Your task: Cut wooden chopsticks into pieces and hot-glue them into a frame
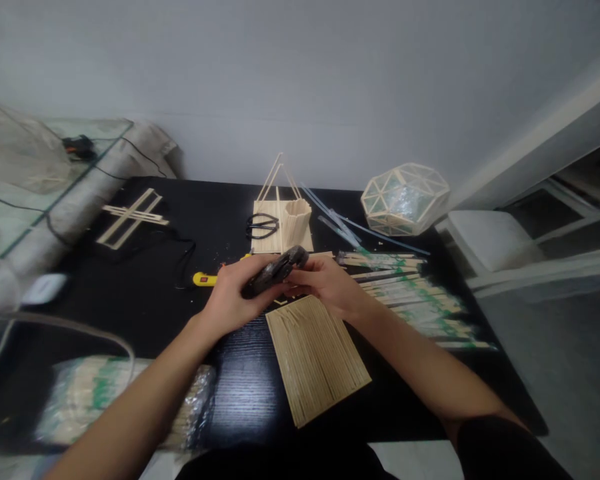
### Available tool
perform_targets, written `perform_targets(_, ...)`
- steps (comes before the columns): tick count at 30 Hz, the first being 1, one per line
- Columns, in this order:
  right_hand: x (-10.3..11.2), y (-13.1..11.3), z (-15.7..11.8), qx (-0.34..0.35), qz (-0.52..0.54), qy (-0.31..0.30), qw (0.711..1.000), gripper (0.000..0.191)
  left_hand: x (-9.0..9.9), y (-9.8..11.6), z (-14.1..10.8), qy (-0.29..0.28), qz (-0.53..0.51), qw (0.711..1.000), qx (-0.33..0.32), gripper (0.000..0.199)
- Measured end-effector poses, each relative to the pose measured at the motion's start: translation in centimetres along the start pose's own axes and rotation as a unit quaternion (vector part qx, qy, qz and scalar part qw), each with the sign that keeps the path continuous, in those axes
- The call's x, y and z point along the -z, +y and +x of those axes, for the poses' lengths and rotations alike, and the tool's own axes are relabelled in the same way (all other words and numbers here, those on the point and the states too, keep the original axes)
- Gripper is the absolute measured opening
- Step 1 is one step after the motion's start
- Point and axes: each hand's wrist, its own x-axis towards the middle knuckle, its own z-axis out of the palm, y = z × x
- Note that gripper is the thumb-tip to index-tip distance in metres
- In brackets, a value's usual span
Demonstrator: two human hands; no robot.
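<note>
My left hand point(233, 293) is closed around a black hand-sized tool point(276, 270) held above the table; its kind is hard to tell. My right hand point(325, 283) meets it at the near end, fingers pinched together, and what they hold is hidden. Just below the hands lies a flat panel of thin wooden sticks point(317, 360). Behind them stands a stick-built piece with a base point(265, 240), a hollow cup-like holder point(297, 220) and a peaked frame point(280, 170). Black-handled scissors point(263, 227) rest against it. A yellow tool with a red switch point(205, 279) sits left of my hands.
Wrapped chopsticks point(415, 297) spread across the right of the black table point(243, 387). A polyhedral stick frame point(405, 200) stands at back right, near clear strips point(343, 227). Crossed sticks point(133, 218) lie at left. A plastic-wrapped bundle point(93, 390) is at front left, with cables nearby.
</note>
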Motion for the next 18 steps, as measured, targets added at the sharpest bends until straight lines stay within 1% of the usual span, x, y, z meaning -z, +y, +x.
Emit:
perform_targets(6,0.1,0.3,0.01,0.006,-0.022,-0.005,1.0,0.034,0.21,-0.61,-0.02,-0.017,-0.016,1.0,-0.017,0.032)
perform_targets(11,0.05,0.22,-0.09,0.026,-0.046,-0.015,0.998,0.035,0.33,-0.59,0.09,-0.008,-0.033,0.999,-0.022,0.033)
perform_targets(14,-0.03,0.3,-0.1,0.032,-0.045,-0.017,0.998,0.036,0.44,-0.64,-0.01,-0.001,-0.012,0.999,-0.046,0.033)
perform_targets(18,-0.09,0.4,-0.21,0.042,-0.048,-0.031,0.997,0.034,0.61,-0.84,-0.2,-0.009,0.017,0.997,-0.073,0.038)
